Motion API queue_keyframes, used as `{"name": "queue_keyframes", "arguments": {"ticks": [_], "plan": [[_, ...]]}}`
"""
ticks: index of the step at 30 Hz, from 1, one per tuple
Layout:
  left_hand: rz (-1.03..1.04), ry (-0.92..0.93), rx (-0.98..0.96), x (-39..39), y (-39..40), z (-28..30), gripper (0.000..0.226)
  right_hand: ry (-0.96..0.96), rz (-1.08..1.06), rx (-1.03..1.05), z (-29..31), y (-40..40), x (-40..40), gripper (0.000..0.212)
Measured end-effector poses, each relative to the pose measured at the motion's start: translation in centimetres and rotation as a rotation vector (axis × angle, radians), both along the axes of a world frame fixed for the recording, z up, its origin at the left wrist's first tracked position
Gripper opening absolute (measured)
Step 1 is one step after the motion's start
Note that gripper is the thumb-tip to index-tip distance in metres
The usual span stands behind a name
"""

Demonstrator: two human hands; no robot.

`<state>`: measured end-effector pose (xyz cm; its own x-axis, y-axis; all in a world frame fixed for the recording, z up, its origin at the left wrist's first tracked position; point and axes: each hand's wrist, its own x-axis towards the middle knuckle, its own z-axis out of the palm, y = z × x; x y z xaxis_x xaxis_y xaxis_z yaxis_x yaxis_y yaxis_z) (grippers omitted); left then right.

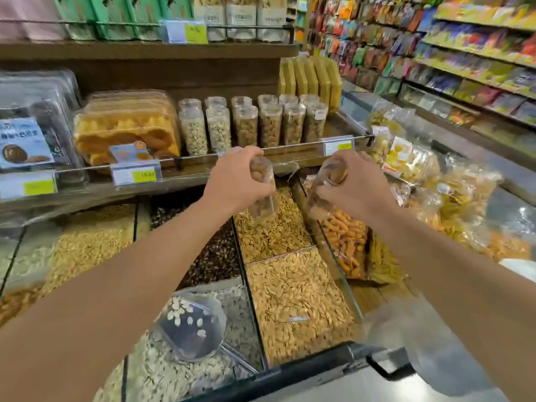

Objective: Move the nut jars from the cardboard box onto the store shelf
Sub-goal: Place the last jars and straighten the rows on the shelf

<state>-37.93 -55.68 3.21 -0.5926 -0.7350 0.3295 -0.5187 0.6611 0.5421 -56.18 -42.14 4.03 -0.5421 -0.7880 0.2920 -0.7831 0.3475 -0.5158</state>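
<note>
Gripping two nut jars, one per hand: left hand (232, 181) holds one jar (262, 190), right hand (358, 187) another (324, 188); twelve jars (246, 126) shelved just beyond.

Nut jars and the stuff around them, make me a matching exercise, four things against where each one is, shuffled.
Things:
1. Jar in the left hand
2. Jar in the right hand
3. Row of jars
4. Clear scoop

Places:
A. Standing on the shelf behind the price rail
B. Lying in a front seed bin
C. Held above the striped seeds
D. Held above the orange snack bag

Pairs: 1-C, 2-D, 3-A, 4-B

The left hand and right hand each grip one jar.
</note>
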Motion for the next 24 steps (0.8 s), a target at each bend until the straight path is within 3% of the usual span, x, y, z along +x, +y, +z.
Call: {"name": "queue_keyframes", "arguments": {"ticks": [3,7,12,24], "plan": [[-0.029,0.030,-0.020,-2.0,-2.8,0.9,0.069,0.002,-0.023,-0.056,1.1,-2.2,-1.7,0.043],[-0.050,0.061,-0.048,-4.6,-5.5,2.5,0.066,0.053,-0.072,-0.066,2.5,-5.2,-4.8,0.058],[-0.055,0.088,-0.038,-8.0,-8.6,3.6,0.068,0.059,-0.067,-0.127,4.2,-9.0,-9.2,0.050],[-0.075,0.075,-0.032,-19.9,-15.0,5.1,0.064,0.071,-0.132,-0.080,4.5,-20.0,-25.0,0.066]]}}
